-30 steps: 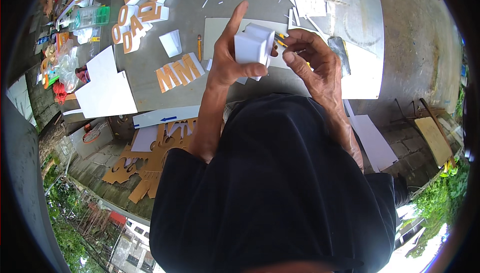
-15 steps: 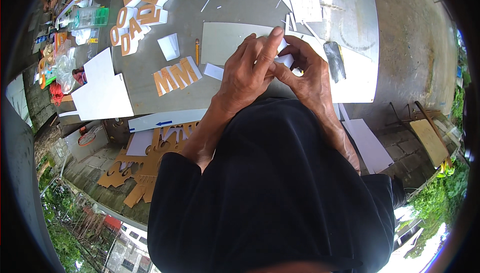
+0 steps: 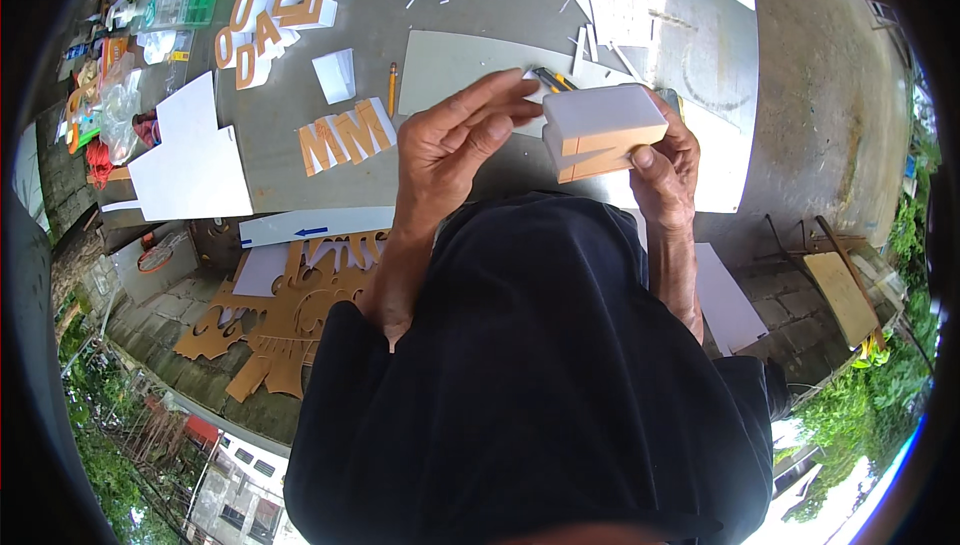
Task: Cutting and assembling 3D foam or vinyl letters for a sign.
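Note:
My right hand (image 3: 672,160) grips a block letter (image 3: 610,113) by its right end, thumb in front and fingers behind. The letter has white sides and a brown cardboard face with slanting strokes, and is held tilted above the table. To its left, my left hand (image 3: 450,140) is raised with fingers extended and apart, holding nothing. Just behind the letter, a yellow and black utility knife (image 3: 552,79) lies on a grey-white sheet (image 3: 440,65). Left of my left hand lie more brown-faced letters (image 3: 347,137) and a pencil (image 3: 392,88).
Finished-looking block letters (image 3: 270,20) cluster at the far left, near a folded white card piece (image 3: 334,76). A large white sheet (image 3: 190,165) overhangs the near left table edge. Paper scraps (image 3: 615,10) lie far right. Cut cardboard (image 3: 290,295) sits below the table edge.
My hands have separated. The white piece that was mostly hidden between them now shows as a block letter in my right hand, turned and lifted; my left hand has let go and moved left.

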Demonstrator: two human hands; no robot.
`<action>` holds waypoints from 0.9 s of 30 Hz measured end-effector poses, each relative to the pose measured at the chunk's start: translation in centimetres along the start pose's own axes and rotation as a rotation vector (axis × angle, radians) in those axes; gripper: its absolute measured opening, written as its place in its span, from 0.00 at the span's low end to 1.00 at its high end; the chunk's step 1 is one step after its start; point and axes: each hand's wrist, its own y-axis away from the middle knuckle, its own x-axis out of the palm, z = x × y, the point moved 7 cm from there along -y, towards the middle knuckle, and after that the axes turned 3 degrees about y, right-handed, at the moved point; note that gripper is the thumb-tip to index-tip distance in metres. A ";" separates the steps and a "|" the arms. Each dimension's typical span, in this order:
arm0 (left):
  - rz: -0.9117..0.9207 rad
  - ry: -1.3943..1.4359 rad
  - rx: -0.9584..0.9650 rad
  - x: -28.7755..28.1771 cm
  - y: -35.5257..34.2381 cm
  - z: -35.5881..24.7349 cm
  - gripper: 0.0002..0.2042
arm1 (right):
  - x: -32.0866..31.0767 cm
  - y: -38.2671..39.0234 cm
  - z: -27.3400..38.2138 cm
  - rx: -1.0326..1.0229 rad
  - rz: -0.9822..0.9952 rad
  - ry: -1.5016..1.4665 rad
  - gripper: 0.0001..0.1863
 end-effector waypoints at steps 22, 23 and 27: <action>0.103 0.135 0.085 -0.4 0.7 1.9 0.13 | 2.3 0.8 0.3 0.063 -0.030 0.175 0.38; 0.108 0.144 0.109 -0.5 0.8 2.0 0.13 | 2.5 1.0 0.5 0.083 -0.030 0.148 0.36; 0.117 0.080 0.118 -0.7 0.8 1.8 0.12 | 2.9 1.2 0.8 0.093 -0.049 0.158 0.35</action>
